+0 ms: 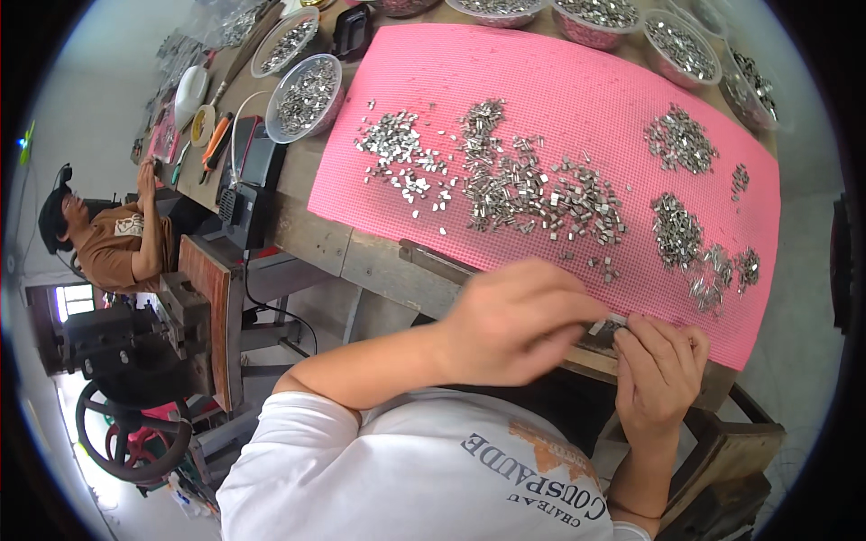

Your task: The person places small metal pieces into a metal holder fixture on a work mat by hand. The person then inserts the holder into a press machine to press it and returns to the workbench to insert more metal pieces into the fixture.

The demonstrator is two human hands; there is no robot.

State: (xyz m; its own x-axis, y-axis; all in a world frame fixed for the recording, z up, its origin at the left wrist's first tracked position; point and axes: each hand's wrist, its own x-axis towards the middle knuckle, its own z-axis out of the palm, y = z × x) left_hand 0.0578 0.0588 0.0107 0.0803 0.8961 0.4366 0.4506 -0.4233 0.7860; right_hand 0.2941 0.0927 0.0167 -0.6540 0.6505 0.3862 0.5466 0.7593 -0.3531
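My left hand is slightly blurred by motion, its fingers curled and its index finger and thumb pointing right. Facing it at the near edge of the pink mat is my right hand, fingers bent and closed together. Between the fingertips shows a small silvery strip, partly hidden, which the right fingers touch. Whether the left fingers pinch anything, I cannot make out. Beyond the hands lie loose small metal pieces: a broad heap, a brighter scatter, a pile at the far right and another nearer.
Clear plastic bowls of metal pieces line the far side, one bowl at the mat's left corner. Left of it lie a black device and orange-handled pliers. A co-worker sits at the left, behind a machine with a handwheel.
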